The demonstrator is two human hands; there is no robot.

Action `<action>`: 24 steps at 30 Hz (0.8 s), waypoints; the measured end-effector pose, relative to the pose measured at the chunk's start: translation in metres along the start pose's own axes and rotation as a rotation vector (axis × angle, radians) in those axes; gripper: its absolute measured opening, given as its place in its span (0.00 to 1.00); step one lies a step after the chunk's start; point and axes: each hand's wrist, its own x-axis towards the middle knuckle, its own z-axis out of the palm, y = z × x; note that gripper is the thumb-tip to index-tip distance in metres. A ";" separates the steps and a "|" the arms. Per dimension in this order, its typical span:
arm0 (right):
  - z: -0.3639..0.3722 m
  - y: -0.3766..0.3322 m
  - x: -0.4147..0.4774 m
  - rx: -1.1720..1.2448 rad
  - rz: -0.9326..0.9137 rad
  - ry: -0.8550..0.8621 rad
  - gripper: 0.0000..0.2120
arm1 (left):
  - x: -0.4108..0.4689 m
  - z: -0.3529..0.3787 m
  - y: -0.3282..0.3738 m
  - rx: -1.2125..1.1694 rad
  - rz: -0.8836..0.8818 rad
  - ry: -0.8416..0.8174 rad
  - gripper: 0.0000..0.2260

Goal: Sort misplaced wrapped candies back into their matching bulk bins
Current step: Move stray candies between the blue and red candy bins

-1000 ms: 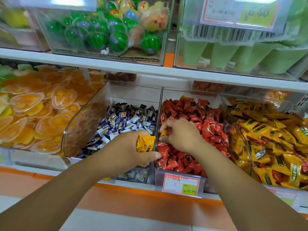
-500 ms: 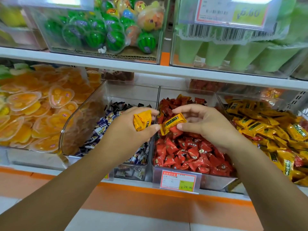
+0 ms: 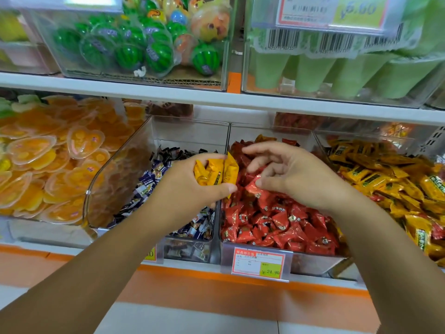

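Note:
My left hand grips a small bunch of yellow wrapped candies above the divider between two clear bins. My right hand hovers just right of them over the red candy bin, fingers loosely spread and holding nothing. To the left of that bin is the bin of dark blue and white candies. The yellow candy bin is on the right, with a few red candies mixed in along its near edge.
Heart-shaped orange jelly cups fill the far-left bin. The upper shelf holds watermelon-patterned balls and green cups. A price tag hangs on the red bin's front.
My right hand lifted a yellow candy out of the red bin, passed it to my left hand and let go. The left hand's bunch has grown.

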 end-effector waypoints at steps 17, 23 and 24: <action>0.043 0.048 0.044 -0.928 0.148 -0.146 0.20 | -0.011 -0.029 -0.011 -0.153 -0.113 0.007 0.05; 0.045 0.047 0.041 -0.956 0.190 -0.198 0.16 | -0.013 -0.031 -0.013 -0.133 -0.098 -0.010 0.06; 0.043 0.047 0.041 -0.941 0.186 -0.206 0.17 | -0.014 -0.031 -0.013 -0.135 -0.096 -0.012 0.05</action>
